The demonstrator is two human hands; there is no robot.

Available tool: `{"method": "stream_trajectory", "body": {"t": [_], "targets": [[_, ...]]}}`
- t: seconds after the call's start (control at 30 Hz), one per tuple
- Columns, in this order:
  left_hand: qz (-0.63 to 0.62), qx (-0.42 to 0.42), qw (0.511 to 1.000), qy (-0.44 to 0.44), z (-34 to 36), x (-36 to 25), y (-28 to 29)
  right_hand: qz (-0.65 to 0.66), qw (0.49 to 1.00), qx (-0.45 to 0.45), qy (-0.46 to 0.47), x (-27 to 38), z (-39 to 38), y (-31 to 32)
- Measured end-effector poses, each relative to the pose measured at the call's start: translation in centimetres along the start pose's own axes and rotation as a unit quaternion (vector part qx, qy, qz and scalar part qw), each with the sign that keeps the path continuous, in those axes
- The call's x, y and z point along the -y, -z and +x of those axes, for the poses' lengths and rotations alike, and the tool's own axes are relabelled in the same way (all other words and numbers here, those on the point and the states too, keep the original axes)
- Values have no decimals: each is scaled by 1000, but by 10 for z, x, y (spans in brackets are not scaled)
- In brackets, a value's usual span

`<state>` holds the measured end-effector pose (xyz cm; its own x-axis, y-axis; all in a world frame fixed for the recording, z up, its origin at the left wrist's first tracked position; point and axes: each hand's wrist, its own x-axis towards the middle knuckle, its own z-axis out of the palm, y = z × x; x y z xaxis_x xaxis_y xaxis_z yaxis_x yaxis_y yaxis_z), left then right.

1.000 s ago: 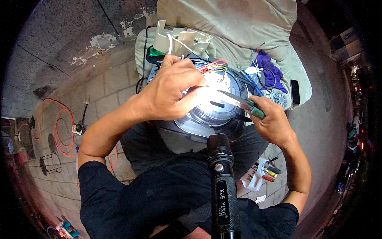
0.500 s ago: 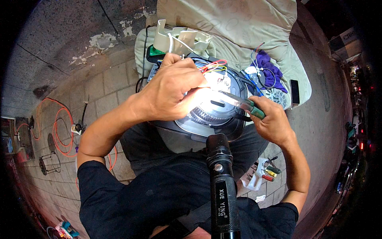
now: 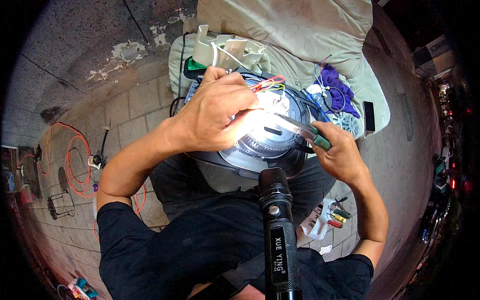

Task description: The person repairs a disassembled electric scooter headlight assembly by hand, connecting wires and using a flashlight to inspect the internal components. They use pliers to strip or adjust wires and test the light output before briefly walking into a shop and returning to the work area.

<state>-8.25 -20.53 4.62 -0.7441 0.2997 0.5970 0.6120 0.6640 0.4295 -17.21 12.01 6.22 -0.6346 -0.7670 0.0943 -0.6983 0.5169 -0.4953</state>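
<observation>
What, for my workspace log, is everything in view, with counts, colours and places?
Round appliance: 1, grey, centre
Metal tool: 1, green-handled, right of centre
Thin wires: several, red and yellow, atop appliance
Padded seat: 1, pale, beyond appliance
Plastic housing: 1, cream, on seat
Board: 1, green, near housing
Cloth: 1, purple, on seat, right
Phone: 1, black, seat's right edge
Flashlight: 1, black, lower centre
Tray: 1, white, floor, lower right
Tool handles: several, red, yellow, green, at tray
Cord: at least 1, orange, floor, left
Wire frame: 1, black, floor, left
Left hand: 1, bare, over appliance
Right hand: 1, bare, on metal tool
</observation>
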Motion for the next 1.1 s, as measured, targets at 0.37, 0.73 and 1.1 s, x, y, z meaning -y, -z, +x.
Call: {"method": "stream_trajectory", "body": {"t": [0.37,0.73,1.1], "targets": [[4,14,1000,-11,0,0,0,-38,999,26,-11,3,4,11],[86,23,996,-27,2,-3,0,-8,999,25,-34,6,-10,8],[212,26,975,-66,11,-27,6,52,991,-105,-68,30,-57,-66]]}}
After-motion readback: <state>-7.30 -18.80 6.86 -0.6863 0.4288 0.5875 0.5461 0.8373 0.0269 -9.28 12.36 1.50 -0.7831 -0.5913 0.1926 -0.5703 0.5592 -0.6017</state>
